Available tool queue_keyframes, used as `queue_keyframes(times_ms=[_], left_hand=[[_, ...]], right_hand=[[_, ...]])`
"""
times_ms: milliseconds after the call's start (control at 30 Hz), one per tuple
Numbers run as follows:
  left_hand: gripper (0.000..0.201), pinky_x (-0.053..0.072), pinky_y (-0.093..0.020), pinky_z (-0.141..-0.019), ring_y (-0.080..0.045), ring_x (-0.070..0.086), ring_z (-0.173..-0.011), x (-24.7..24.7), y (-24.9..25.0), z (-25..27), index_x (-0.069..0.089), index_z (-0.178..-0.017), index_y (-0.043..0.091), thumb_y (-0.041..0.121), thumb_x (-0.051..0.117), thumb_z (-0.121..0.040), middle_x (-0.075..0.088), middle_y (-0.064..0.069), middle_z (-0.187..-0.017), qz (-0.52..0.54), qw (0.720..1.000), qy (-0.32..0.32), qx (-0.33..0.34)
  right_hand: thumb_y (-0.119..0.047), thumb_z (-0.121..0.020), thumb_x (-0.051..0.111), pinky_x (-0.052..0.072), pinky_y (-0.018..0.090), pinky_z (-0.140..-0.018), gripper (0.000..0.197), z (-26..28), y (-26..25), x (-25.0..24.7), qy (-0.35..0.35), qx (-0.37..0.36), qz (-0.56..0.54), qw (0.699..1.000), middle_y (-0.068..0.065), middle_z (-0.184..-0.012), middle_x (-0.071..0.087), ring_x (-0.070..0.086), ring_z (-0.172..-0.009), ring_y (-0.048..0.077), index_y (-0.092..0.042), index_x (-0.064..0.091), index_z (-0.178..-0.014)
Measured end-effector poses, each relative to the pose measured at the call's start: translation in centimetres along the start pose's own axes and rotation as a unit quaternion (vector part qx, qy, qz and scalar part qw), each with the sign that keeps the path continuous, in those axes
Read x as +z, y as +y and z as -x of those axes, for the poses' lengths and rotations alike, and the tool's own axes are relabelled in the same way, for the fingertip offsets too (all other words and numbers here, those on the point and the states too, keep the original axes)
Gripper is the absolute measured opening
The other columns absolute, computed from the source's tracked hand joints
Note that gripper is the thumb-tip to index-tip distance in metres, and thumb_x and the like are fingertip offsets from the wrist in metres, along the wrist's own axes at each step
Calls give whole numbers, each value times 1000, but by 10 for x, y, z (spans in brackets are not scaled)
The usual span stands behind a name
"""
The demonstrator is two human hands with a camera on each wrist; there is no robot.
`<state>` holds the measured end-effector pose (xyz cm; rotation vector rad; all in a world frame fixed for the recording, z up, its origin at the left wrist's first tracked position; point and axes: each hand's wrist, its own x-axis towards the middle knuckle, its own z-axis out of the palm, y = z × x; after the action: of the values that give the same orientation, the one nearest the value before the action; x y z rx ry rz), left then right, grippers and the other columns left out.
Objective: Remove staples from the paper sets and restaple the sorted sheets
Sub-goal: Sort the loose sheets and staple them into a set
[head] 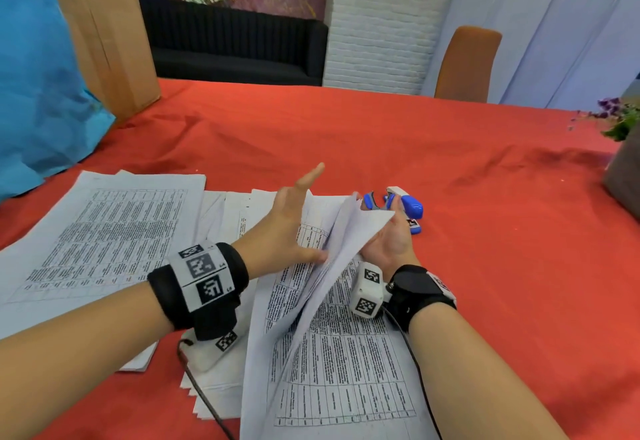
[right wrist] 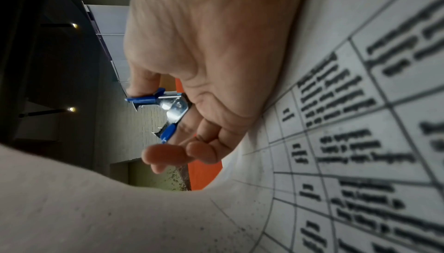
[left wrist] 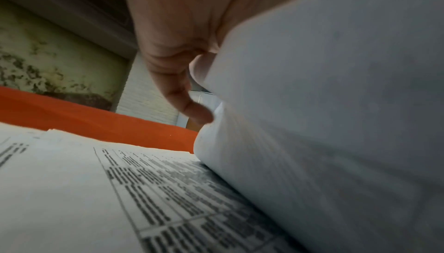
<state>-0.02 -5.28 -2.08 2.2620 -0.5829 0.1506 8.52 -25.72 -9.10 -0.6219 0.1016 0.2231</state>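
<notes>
A set of printed sheets (head: 346,353) lies in front of me on the red tablecloth, its top pages (head: 349,228) lifted and fanned upward. My left hand (head: 294,217) has straight fingers, and its thumb (left wrist: 192,109) presses against the lifted pages (left wrist: 336,105). Under and behind those pages, my right hand (head: 391,238) grips a blue staple remover (right wrist: 168,109) with metal jaws between thumb and curled fingers. The remover (head: 372,202) shows just past the page edge. A blue and white stapler (head: 408,205) lies right behind it on the cloth.
A larger stack of printed sheets (head: 104,231) lies at the left, with more loose papers (head: 235,217) between it and the set. A blue bag (head: 34,93) and a cardboard box (head: 107,34) stand at the far left. A plant pot (head: 623,179) sits at the right edge.
</notes>
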Motion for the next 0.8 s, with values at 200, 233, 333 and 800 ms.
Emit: queue_keyframes(times_ms=[200,233,333,800], left_hand=[[68,-3,-57,-115,-22,-13,-145,-7,-9,-3,32,-134,52,23,65,-82,-2,3,-156,-336,939,-11,65],[58,-6,-58,-114,-22,-15,-145,-7,-10,-4,42,-127,49,17,60,-83,2,2,-157,-345,936,-33,58],[50,-7,-61,-113,-26,-17,-145,-3,-18,-6,56,-116,40,2,51,-83,2,-3,-157,-361,925,-117,15],[68,25,-46,-110,-30,35,-133,-22,-13,-9,51,-128,33,-13,31,-82,36,-10,-145,-284,931,-217,-72]], right_hand=[[-61,-86,48,49,25,-50,80,1,1,-1,-8,-3,4,1000,6,-112,68,55,-56,14,-4,38,-143],[-61,-88,45,49,24,-50,76,3,1,1,-21,10,15,1000,5,-107,70,56,-55,14,-5,45,-139],[-59,-92,40,50,24,-54,58,8,2,6,-63,40,36,997,3,-114,69,59,-55,16,-9,64,-109],[-61,-86,53,48,28,-63,52,28,3,17,-35,60,82,994,2,-65,53,53,-59,17,-12,60,-68]])
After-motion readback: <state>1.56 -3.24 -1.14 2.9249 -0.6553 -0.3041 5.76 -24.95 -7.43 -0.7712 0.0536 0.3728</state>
